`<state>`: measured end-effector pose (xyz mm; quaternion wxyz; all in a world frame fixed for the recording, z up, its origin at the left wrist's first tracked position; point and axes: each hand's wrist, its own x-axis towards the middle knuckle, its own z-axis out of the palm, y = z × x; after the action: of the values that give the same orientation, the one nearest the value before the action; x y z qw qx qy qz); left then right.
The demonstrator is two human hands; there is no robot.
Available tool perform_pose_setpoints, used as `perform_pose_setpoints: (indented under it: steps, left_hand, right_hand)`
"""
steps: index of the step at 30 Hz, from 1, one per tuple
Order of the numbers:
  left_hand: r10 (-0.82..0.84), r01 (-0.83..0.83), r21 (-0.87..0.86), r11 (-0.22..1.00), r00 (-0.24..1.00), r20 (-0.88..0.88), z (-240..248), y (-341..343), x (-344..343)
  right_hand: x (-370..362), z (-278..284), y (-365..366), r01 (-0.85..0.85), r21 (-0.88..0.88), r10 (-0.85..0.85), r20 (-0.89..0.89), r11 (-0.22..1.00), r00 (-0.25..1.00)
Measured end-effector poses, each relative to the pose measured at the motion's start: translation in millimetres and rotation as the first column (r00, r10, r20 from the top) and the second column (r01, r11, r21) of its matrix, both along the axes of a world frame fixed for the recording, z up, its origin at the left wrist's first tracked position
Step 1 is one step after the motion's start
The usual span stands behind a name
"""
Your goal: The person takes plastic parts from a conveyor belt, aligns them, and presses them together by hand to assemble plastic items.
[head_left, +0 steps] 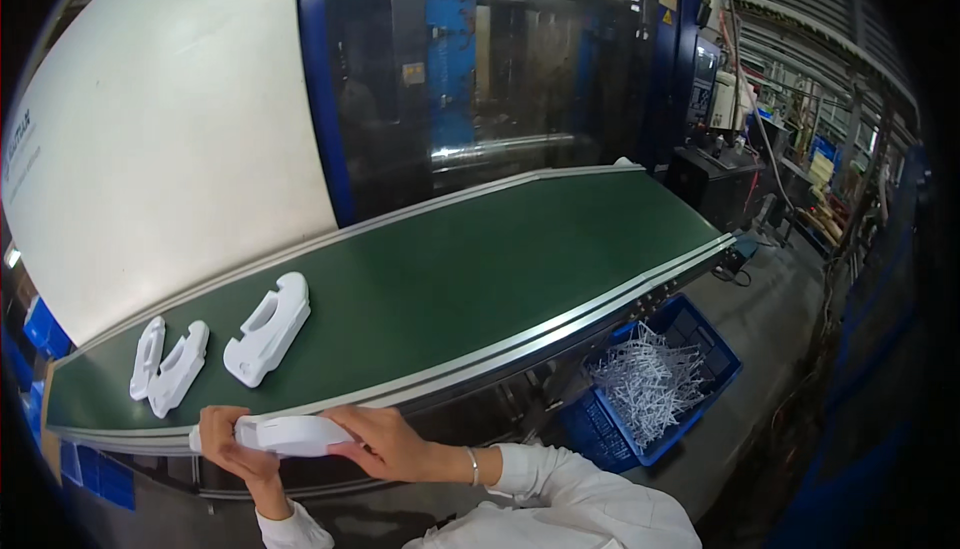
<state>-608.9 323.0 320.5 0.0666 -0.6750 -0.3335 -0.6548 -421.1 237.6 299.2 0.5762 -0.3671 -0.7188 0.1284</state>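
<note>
Between my two hands is a white moulded plastic part (297,435), held at the near edge of a green conveyor belt (450,269). My left hand (236,441) is closed round its left end. At the right end, my right hand (385,442) grips it between thumb and fingers. Three similar white C-shaped parts lie on the belt beyond my hands: a larger-looking one (268,331), a middle one (180,371) and a narrow one (148,357) at the far left. The last two touch or nearly touch. My fingers hide both ends of the held part.
Metal rails (560,332) border the belt. Below its right side, a blue crate (715,344) holds a heap of thin white plastic scraps (650,384). Behind the belt stands a large machine with a clear door (540,79) and a white panel (170,129). Blue bins (100,474) sit lower left.
</note>
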Motion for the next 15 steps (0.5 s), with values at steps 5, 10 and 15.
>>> perform_pose_setpoints:
  steps: [5,10,15]
  left_hand:
    - [-0.062,0.082,-0.077,0.994,0.972,0.227,-5,14,-13]
    - [-0.171,0.193,-0.084,0.978,0.960,0.220,-6,19,14]
    - [-0.236,0.265,-0.128,0.956,0.949,0.208,0,16,53]
  right_hand:
    - [-1,-5,0,-0.119,-0.116,0.115,-0.041,0.986,0.993]
    - [20,-7,-3,0.003,-0.043,-0.006,-0.061,0.999,0.998]
    - [62,2,-35,0.093,-0.080,-0.095,-0.024,0.992,0.995]
